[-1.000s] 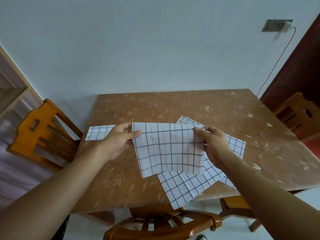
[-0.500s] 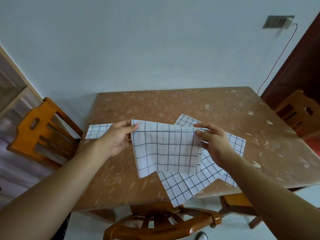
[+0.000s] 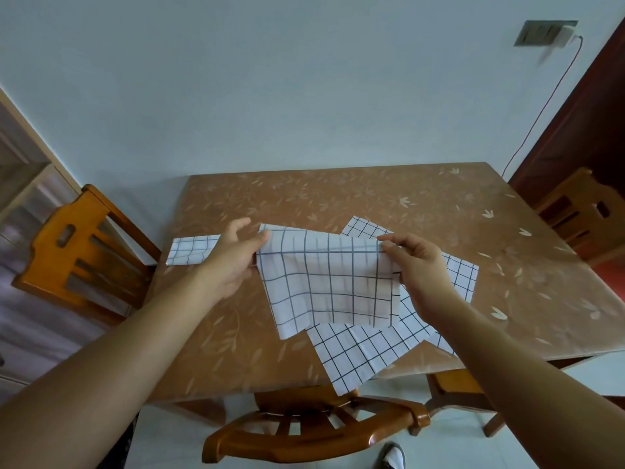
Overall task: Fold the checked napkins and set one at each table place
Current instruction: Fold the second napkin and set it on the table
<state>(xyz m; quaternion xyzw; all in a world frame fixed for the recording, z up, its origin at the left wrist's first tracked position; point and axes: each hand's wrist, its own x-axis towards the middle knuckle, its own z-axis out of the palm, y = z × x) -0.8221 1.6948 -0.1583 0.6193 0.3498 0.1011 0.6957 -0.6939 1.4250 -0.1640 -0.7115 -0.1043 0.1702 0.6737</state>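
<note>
I hold a white checked napkin [image 3: 328, 282] up over the brown table [image 3: 372, 201]. My left hand [image 3: 230, 262] pinches its upper left corner and my right hand [image 3: 419, 272] pinches its upper right edge. The top strip of the napkin is turned over along a crease between my hands. Under it lie unfolded checked napkins [image 3: 368, 350] spread flat, one corner hanging over the near table edge. A folded narrow napkin [image 3: 191, 248] lies at the left table edge, partly hidden by my left hand.
Wooden chairs stand at the left [image 3: 77, 252], the near side [image 3: 314, 431] and the right [image 3: 585, 214] of the table. A wall is behind the table, with a socket [image 3: 544, 32] and a cable at the upper right.
The top edge of the held napkin has been turned down into a crease. My fingers have shifted along that upper edge, and both hands have stayed over the same spot.
</note>
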